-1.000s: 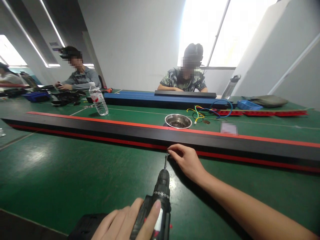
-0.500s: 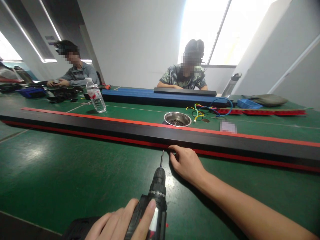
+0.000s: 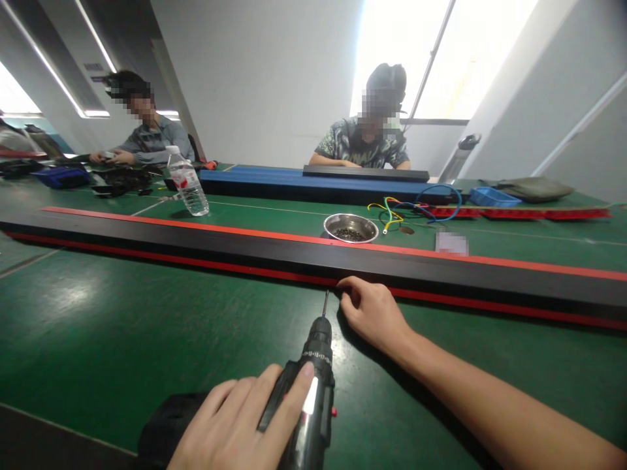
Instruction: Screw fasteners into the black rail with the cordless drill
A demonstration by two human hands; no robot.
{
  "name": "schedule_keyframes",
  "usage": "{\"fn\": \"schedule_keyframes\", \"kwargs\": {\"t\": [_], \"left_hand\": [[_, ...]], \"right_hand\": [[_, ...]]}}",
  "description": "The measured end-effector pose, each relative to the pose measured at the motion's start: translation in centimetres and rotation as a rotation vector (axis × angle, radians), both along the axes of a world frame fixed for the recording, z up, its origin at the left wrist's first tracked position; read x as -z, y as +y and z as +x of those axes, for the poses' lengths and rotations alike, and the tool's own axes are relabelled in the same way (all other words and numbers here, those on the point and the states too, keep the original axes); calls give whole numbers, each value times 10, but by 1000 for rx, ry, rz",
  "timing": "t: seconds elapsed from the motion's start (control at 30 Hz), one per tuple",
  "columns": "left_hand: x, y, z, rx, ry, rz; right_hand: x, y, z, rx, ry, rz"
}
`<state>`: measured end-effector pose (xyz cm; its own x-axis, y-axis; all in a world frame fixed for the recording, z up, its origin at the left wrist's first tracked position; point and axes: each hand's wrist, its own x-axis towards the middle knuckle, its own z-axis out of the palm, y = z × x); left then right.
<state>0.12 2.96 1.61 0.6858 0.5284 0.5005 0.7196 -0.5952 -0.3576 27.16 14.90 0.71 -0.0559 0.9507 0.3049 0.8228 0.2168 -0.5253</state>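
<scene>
A black cordless drill (image 3: 321,356) with a long thin bit lies in my left hand (image 3: 240,421), one finger stretched along its body. The bit tip points at the near red edge of a long black bar with red edges (image 3: 215,247), just left of my right hand (image 3: 375,310). My right hand rests against that near edge, its fingers curled and the thumb close to the index finger. Whatever is at the fingertips is hidden or too small to make out.
Behind the bar stands a metal bowl (image 3: 351,228) of small dark screws. Farther back are a water bottle (image 3: 189,183), coloured wires (image 3: 392,212), a blue tray (image 3: 494,196), long blue panels (image 3: 264,183) and red strips (image 3: 514,213). Two people sit across the green table (image 3: 98,339).
The drill and both hands appear slightly higher and farther right in view. The scene behind has shifted slightly as well. The drill is still in my left hand, my right at the bar's edge.
</scene>
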Motion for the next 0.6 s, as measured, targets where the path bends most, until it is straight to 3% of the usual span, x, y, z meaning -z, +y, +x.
{"fn": "schedule_keyframes", "kwargs": {"t": [0.3,0.6], "left_hand": [[-6,4,7,19,-86,-54],[-1,6,2,21,-56,-59]], "right_hand": [[-2,-1,-1,-4,37,-21],[0,0,0,-9,33,-16]]}}
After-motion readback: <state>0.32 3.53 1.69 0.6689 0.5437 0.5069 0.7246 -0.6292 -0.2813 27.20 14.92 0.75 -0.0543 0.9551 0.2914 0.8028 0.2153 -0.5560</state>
